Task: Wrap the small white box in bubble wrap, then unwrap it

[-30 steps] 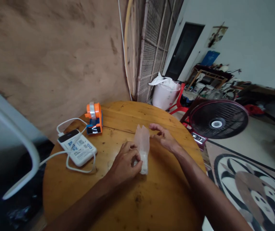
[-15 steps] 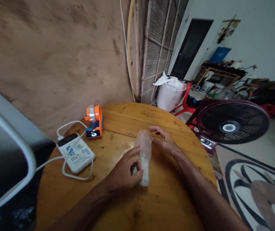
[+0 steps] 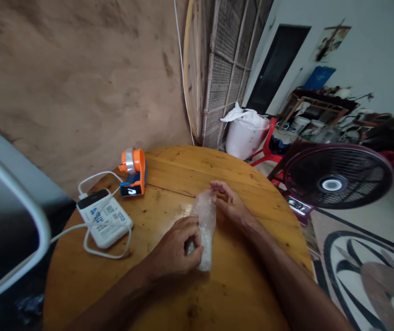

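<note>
A narrow roll of clear bubble wrap point(image 3: 205, 224) lies on the round wooden table point(image 3: 238, 285), pointing away from me. My left hand point(image 3: 176, 248) is closed round its near end, fingers curled over something small hidden inside. My right hand point(image 3: 231, 204) holds the far end, thumb and fingertips pinching the top of the wrap. The two hands sit close together at the middle of the table.
An orange and blue tape dispenser point(image 3: 134, 172) stands at the table's far left. Beside it lies a white power bank point(image 3: 103, 217) with a white cable point(image 3: 89, 248). A dark floor fan point(image 3: 336, 177) stands right of the table, a white sack point(image 3: 245, 133) behind it.
The wrap's loose upper part has been rolled tighter and laid lower on the table. Both hands have shifted slightly; my right hand now pinches the top end.
</note>
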Demonstrator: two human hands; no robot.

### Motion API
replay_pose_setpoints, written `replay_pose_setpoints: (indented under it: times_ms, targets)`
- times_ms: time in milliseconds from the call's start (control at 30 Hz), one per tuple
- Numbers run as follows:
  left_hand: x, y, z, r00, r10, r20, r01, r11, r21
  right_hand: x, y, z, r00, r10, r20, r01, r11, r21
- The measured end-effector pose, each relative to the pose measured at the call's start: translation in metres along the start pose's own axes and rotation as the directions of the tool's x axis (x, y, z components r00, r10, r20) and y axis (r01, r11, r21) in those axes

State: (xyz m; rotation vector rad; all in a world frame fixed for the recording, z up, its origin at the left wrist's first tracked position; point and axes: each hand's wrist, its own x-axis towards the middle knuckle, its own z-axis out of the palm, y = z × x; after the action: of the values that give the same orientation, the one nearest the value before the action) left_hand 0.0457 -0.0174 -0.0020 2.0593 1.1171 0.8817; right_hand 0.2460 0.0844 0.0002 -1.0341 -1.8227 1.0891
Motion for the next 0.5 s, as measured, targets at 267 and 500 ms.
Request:
replay_pose_setpoints:
  times_ms: [267, 500]
  targets:
    - [0.000, 0.000, 0.001, 0.999, 0.035, -0.018, -0.036, 0.999, -0.019, -0.006, -0.008, -0.012, 0.999, -0.026, 0.028, 0.029, 0.992, -0.124]
    - [0.001, 0.002, -0.001, 0.998, 0.064, -0.020, -0.064, 0.997, -0.034, -0.010, -0.009, -0.022, 0.997, -0.038, 0.073, 0.045, 0.994, -0.103]
